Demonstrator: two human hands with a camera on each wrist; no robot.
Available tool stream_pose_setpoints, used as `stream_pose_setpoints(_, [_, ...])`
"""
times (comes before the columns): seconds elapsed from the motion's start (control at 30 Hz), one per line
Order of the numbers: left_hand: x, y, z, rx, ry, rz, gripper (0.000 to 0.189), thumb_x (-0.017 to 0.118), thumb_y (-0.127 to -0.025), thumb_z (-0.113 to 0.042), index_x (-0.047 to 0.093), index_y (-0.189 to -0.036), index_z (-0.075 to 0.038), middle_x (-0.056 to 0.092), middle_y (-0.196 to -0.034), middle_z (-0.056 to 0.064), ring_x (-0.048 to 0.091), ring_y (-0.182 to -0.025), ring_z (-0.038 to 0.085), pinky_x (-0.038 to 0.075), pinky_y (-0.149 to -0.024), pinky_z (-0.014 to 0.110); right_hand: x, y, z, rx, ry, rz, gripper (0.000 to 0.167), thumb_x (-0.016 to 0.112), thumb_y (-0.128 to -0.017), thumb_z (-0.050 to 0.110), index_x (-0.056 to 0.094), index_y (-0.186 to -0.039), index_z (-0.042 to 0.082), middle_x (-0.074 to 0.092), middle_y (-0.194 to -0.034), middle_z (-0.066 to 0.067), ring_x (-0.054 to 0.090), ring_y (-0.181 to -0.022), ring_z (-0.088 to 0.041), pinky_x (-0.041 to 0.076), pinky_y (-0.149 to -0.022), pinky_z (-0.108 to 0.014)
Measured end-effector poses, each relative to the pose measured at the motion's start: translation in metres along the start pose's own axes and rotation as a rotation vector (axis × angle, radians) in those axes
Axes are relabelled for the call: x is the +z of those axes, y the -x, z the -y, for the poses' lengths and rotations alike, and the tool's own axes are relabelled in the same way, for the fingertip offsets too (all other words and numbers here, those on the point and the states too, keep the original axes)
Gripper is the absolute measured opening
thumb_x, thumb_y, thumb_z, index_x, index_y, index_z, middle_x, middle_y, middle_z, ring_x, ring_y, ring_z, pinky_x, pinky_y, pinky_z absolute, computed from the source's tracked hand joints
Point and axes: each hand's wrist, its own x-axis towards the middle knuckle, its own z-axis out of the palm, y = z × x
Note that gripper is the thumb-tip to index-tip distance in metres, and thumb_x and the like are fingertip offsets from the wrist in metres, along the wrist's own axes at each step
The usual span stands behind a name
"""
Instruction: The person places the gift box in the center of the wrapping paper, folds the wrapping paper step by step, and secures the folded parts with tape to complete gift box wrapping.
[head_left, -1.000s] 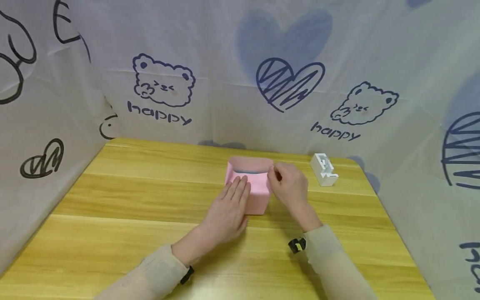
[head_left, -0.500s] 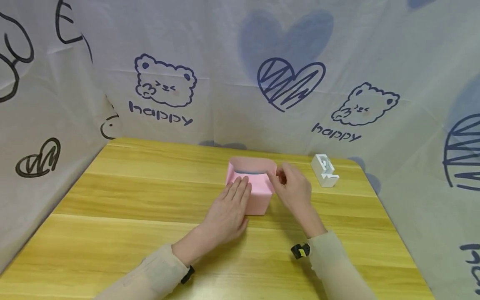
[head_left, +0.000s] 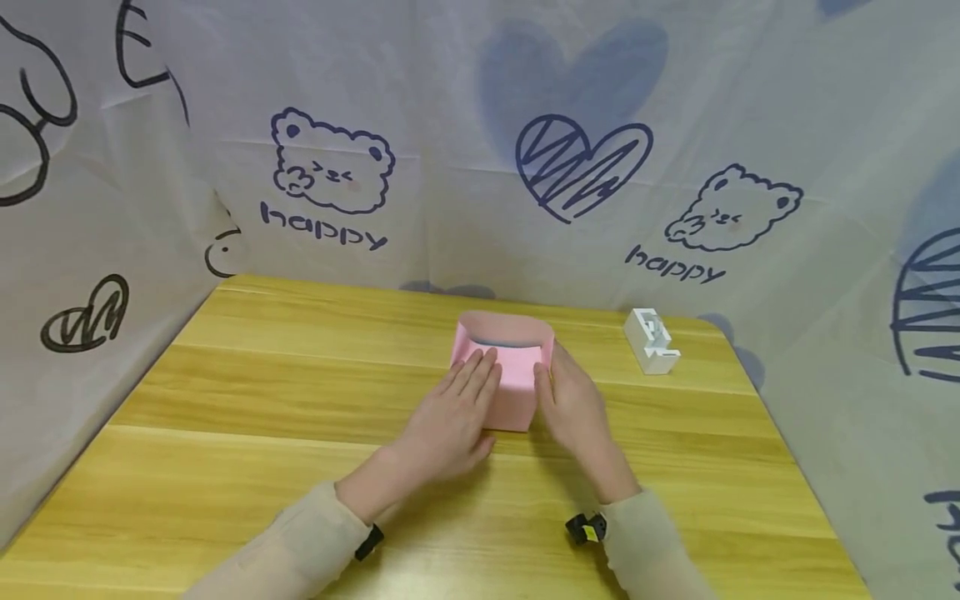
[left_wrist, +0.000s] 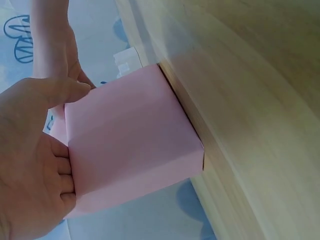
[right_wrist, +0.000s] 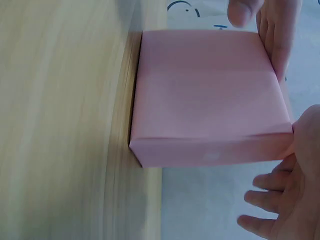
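A pink paper-wrapped box point(head_left: 513, 404) stands at the middle of the wooden table, its top paper partly folded over and its back and side edges standing up. A thin blue edge point(head_left: 508, 344) shows inside the wrap. My left hand point(head_left: 446, 425) lies with straight fingers on the front fold, its thumb near the box's front in the left wrist view. At the right side is my right hand point(head_left: 576, 408), thumb along the near right edge. In the right wrist view its fingers point(right_wrist: 265, 200) stretch loosely past the box's side point(right_wrist: 215, 150).
A white tape dispenser point(head_left: 651, 342) stands at the back right of the wooden table point(head_left: 262, 383). Behind the table hangs a white cloth point(head_left: 450, 233) with hearts, bears and lettering. Small black cameras point(head_left: 587, 528) sit at both wrists.
My right hand has let go of the paper's upper right corner and slid down along the box's right side, its fingers loosening. The left hand has stayed on the fold.
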Motion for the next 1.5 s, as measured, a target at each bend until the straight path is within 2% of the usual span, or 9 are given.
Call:
stream_pose_setpoints(0.33, [-0.001, 0.007, 0.006, 0.038, 0.132, -0.098, 0.087, 0.068, -0.099, -0.038, 0.026, -0.160, 0.009, 0.017, -0.169, 0.027, 0.019, -0.157, 0.041, 0.016, -0.129, 0.046, 0.007, 0.002, 0.007, 0.007, 0.107, -0.031, 0.061, 0.035, -0.112, 0.024, 0.020, -0.161, -0.010, 0.027, -0.166, -0.027, 0.030, -0.153, -0.042, 0.024, -0.125, -0.058])
stream_pose_setpoints(0.5, [-0.008, 0.012, 0.016, -0.048, 0.215, -0.367, 0.074, 0.067, -0.096, -0.024, 0.037, -0.154, 0.011, 0.037, -0.161, 0.028, 0.036, -0.150, 0.042, 0.029, -0.125, 0.051, 0.007, 0.002, 0.007, 0.006, 0.125, -0.031, 0.061, 0.032, -0.113, 0.025, 0.017, -0.162, -0.009, 0.020, -0.169, -0.025, 0.023, -0.156, -0.040, 0.016, -0.128, -0.056])
stream_pose_setpoints(0.6, [-0.009, 0.011, 0.027, -0.138, 0.218, -0.546, 0.057, 0.070, -0.092, -0.022, 0.053, -0.137, 0.009, 0.059, -0.137, 0.025, 0.058, -0.127, 0.039, 0.049, -0.110, 0.051, 0.007, 0.001, 0.007, 0.009, 0.131, -0.025, 0.061, 0.030, -0.114, 0.026, 0.016, -0.162, -0.009, 0.018, -0.170, -0.023, 0.021, -0.157, -0.039, 0.015, -0.128, -0.056])
stream_pose_setpoints(0.67, [-0.009, 0.009, 0.034, -0.194, 0.208, -0.596, 0.044, 0.072, -0.092, -0.024, 0.059, -0.122, 0.006, 0.066, -0.116, 0.019, 0.065, -0.103, 0.035, 0.058, -0.091, 0.046, 0.007, 0.001, 0.008, 0.009, 0.133, -0.022, 0.061, 0.029, -0.114, 0.026, 0.016, -0.162, -0.008, 0.017, -0.170, -0.023, 0.020, -0.157, -0.038, 0.014, -0.129, -0.056])
stream_pose_setpoints(0.8, [-0.004, 0.005, 0.044, -0.265, 0.181, -0.528, 0.029, 0.071, -0.096, -0.029, 0.062, -0.100, -0.002, 0.061, -0.089, 0.008, 0.057, -0.075, 0.024, 0.050, -0.060, 0.032, 0.008, 0.001, 0.008, 0.003, 0.128, -0.019, 0.061, 0.029, -0.114, 0.026, 0.016, -0.162, -0.009, 0.017, -0.170, -0.023, 0.021, -0.157, -0.040, 0.013, -0.129, -0.056])
stream_pose_setpoints(0.9, [0.002, 0.002, 0.048, -0.282, 0.168, -0.433, 0.027, 0.066, -0.100, -0.033, 0.061, -0.091, -0.007, 0.057, -0.082, 0.003, 0.051, -0.069, 0.019, 0.043, -0.056, 0.028, 0.009, 0.001, 0.009, -0.003, 0.119, -0.021, 0.061, 0.030, -0.114, 0.025, 0.016, -0.162, -0.009, 0.017, -0.170, -0.023, 0.022, -0.157, -0.040, 0.013, -0.129, -0.055])
stream_pose_setpoints(1.0, [0.007, -0.002, 0.049, -0.283, 0.172, -0.395, 0.029, 0.062, -0.103, -0.033, 0.056, -0.084, -0.011, 0.052, -0.076, 0.000, 0.047, -0.066, 0.017, 0.041, -0.056, 0.027, 0.009, 0.001, 0.009, -0.007, 0.113, -0.026, 0.060, 0.030, -0.113, 0.025, 0.017, -0.161, -0.009, 0.019, -0.169, -0.023, 0.023, -0.156, -0.040, 0.015, -0.129, -0.055])
stream_pose_setpoints(1.27, [0.017, -0.010, 0.049, -0.246, 0.134, -0.529, 0.024, 0.061, -0.102, -0.018, 0.060, -0.080, -0.007, 0.057, -0.071, 0.005, 0.053, -0.062, 0.023, 0.042, -0.051, 0.032, 0.012, 0.001, 0.008, -0.017, 0.104, -0.038, 0.060, 0.031, -0.113, 0.023, 0.019, -0.161, -0.010, 0.021, -0.169, -0.024, 0.023, -0.156, -0.041, 0.017, -0.128, -0.055])
stream_pose_setpoints(1.5, [0.019, -0.014, 0.051, -0.213, 0.084, -0.564, 0.023, 0.060, -0.099, -0.017, 0.059, -0.079, -0.007, 0.059, -0.070, 0.005, 0.054, -0.061, 0.023, 0.042, -0.049, 0.031, 0.012, 0.000, 0.007, -0.040, 0.116, -0.053, 0.060, 0.032, -0.113, 0.023, 0.019, -0.161, -0.010, 0.022, -0.168, -0.025, 0.023, -0.156, -0.040, 0.016, -0.128, -0.055])
